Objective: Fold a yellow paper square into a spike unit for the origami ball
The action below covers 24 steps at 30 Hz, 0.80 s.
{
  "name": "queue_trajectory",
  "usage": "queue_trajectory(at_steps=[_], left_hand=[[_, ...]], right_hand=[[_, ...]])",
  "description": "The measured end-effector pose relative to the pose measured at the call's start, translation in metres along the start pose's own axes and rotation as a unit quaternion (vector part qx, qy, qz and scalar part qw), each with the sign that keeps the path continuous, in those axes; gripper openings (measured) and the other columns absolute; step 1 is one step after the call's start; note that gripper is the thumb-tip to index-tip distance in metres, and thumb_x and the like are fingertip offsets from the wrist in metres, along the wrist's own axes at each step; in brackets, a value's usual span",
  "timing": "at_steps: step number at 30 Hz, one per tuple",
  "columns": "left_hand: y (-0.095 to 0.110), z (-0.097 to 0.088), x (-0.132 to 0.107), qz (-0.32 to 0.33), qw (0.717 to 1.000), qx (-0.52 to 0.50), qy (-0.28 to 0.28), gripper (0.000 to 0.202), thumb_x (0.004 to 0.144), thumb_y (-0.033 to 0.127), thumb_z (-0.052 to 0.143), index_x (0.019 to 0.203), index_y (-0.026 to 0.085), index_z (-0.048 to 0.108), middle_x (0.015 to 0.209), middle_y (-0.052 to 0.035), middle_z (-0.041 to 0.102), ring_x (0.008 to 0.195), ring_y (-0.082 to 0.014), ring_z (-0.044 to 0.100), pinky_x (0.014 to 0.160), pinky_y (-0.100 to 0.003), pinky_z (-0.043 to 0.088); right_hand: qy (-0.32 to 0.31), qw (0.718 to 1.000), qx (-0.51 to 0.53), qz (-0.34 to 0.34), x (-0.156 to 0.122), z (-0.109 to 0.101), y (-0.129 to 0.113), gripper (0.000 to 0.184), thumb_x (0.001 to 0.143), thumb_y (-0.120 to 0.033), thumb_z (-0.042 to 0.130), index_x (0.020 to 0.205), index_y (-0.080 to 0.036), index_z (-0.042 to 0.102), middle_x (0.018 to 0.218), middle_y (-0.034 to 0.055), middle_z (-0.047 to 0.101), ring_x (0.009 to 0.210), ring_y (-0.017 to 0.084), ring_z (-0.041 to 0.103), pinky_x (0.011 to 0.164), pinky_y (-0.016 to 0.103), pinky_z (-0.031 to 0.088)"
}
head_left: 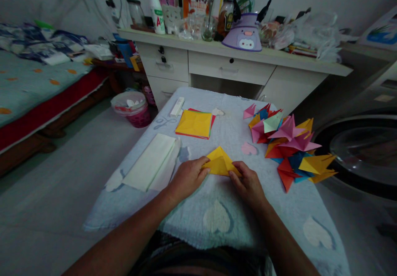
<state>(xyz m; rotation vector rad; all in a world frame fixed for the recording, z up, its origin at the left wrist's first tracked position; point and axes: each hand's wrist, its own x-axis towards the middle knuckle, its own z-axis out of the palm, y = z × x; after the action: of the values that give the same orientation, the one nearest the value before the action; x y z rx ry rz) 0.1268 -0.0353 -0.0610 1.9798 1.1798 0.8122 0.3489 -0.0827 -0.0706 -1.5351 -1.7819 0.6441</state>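
Observation:
A partly folded sheet of yellow origami paper [221, 164] is held just above the cloth in front of me, its top rising to a point. My left hand [192, 172] pinches its left corner between thumb and fingers. At the right corner, my right hand [246, 181] grips the same paper with the thumb in front. Beyond it lies a stack of square coloured paper [194, 123], yellow on top with red and other edges showing. To the right, several folded paper cranes [290, 129] in pink, red, yellow, blue and pale green are heaped together.
The table wears a pale blue cloth [217, 220] with heart patterns. On its left side lie a white folded sheet [150, 160] and a small white box [177, 106]. A cluttered desk [229, 63] stands behind, a pink bin [136, 113] left, a washing machine [366, 143] right.

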Motion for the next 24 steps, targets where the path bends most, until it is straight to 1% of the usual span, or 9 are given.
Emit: queue_trajectory(at_steps=[3, 7, 11, 13, 15, 18, 20, 22, 24], left_hand=[[-0.002, 0.004, 0.007, -0.015, 0.998, -0.039, 0.039, 0.023, 0.076, 0.020, 0.067, 0.098, 0.027, 0.068, 0.089, -0.0034, 0.073, 0.080, -0.0243, 0.067, 0.074, -0.030, 0.046], [-0.006, 0.008, 0.014, -0.013, 0.999, -0.025, 0.040, 0.030, 0.076, 0.017, 0.065, 0.104, 0.028, 0.065, 0.094, -0.0040, 0.072, 0.083, -0.0240, 0.067, 0.075, -0.029, 0.045], [-0.010, 0.006, 0.017, -0.011, 0.999, 0.009, 0.030, 0.032, 0.078, 0.019, 0.064, 0.110, 0.027, 0.063, 0.081, -0.0023, 0.069, 0.076, -0.0231, 0.066, 0.071, -0.028, 0.044], [-0.011, 0.004, 0.016, -0.006, 1.000, 0.005, 0.026, 0.033, 0.079, 0.020, 0.063, 0.111, 0.027, 0.062, 0.074, -0.0003, 0.067, 0.074, -0.0221, 0.066, 0.070, -0.027, 0.044], [-0.012, 0.003, 0.015, 0.001, 1.000, 0.000, 0.016, 0.032, 0.081, 0.021, 0.062, 0.112, 0.027, 0.061, 0.071, 0.0008, 0.065, 0.074, -0.0208, 0.065, 0.072, -0.026, 0.044], [-0.016, 0.000, 0.013, 0.010, 1.000, -0.011, 0.000, 0.034, 0.081, 0.023, 0.062, 0.115, 0.027, 0.061, 0.074, 0.0014, 0.065, 0.072, -0.0188, 0.064, 0.072, -0.026, 0.044], [-0.018, -0.002, 0.011, 0.024, 0.999, -0.015, -0.015, 0.030, 0.078, 0.024, 0.066, 0.108, 0.026, 0.064, 0.078, 0.0009, 0.066, 0.072, -0.0179, 0.062, 0.070, -0.025, 0.043], [-0.021, -0.004, 0.010, 0.044, 0.998, 0.000, -0.048, 0.019, 0.075, 0.025, 0.069, 0.094, 0.025, 0.067, 0.081, -0.0001, 0.066, 0.072, -0.0177, 0.061, 0.067, -0.025, 0.042], [-0.022, -0.005, 0.008, 0.073, 0.993, 0.027, -0.088, 0.007, 0.076, 0.024, 0.068, 0.083, 0.022, 0.066, 0.081, -0.0013, 0.065, 0.075, -0.0179, 0.060, 0.067, -0.026, 0.041]], right_hand=[[0.033, 0.998, 0.021, 0.039, 0.001, 0.002, 0.001, 0.022, 0.088, -0.034, 0.055, 0.107, -0.025, 0.053, 0.079, 0.0000, 0.067, 0.063, 0.018, 0.062, 0.057, 0.027, 0.044], [0.065, 0.996, 0.013, 0.056, 0.003, 0.004, 0.003, 0.024, 0.088, -0.033, 0.055, 0.109, -0.024, 0.051, 0.066, -0.0047, 0.058, 0.057, 0.014, 0.056, 0.054, 0.025, 0.040], [0.081, 0.994, 0.021, 0.075, 0.004, 0.004, 0.006, 0.025, 0.088, -0.033, 0.054, 0.110, -0.023, 0.051, 0.065, -0.0053, 0.057, 0.054, 0.014, 0.054, 0.052, 0.025, 0.037], [0.069, 0.993, 0.043, 0.081, 0.004, 0.003, 0.007, 0.029, 0.088, -0.034, 0.055, 0.114, -0.023, 0.050, 0.066, -0.0051, 0.058, 0.056, 0.014, 0.055, 0.053, 0.025, 0.038], [0.035, 0.993, 0.082, 0.073, 0.004, 0.002, 0.007, 0.040, 0.087, -0.036, 0.058, 0.123, -0.024, 0.047, 0.072, -0.0031, 0.063, 0.065, 0.016, 0.061, 0.059, 0.025, 0.043], [-0.024, 0.991, 0.127, 0.047, 0.003, -0.001, 0.008, 0.061, 0.083, -0.036, 0.066, 0.136, -0.024, 0.040, 0.091, 0.0022, 0.069, 0.088, 0.019, 0.065, 0.077, 0.030, 0.049], [-0.051, 0.992, 0.107, 0.031, 0.002, -0.003, 0.008, 0.063, 0.081, -0.035, 0.069, 0.137, -0.026, 0.041, 0.105, 0.0057, 0.069, 0.098, 0.022, 0.064, 0.086, 0.036, 0.049], [-0.066, 0.996, 0.058, 0.010, 0.002, -0.003, 0.009, 0.060, 0.081, -0.032, 0.069, 0.136, -0.028, 0.046, 0.116, 0.0080, 0.065, 0.105, 0.024, 0.062, 0.091, 0.041, 0.048], [-0.071, 0.997, 0.004, -0.021, 0.002, -0.003, 0.009, 0.059, 0.080, -0.026, 0.068, 0.136, -0.028, 0.048, 0.120, 0.0089, 0.064, 0.109, 0.026, 0.059, 0.094, 0.045, 0.046]])
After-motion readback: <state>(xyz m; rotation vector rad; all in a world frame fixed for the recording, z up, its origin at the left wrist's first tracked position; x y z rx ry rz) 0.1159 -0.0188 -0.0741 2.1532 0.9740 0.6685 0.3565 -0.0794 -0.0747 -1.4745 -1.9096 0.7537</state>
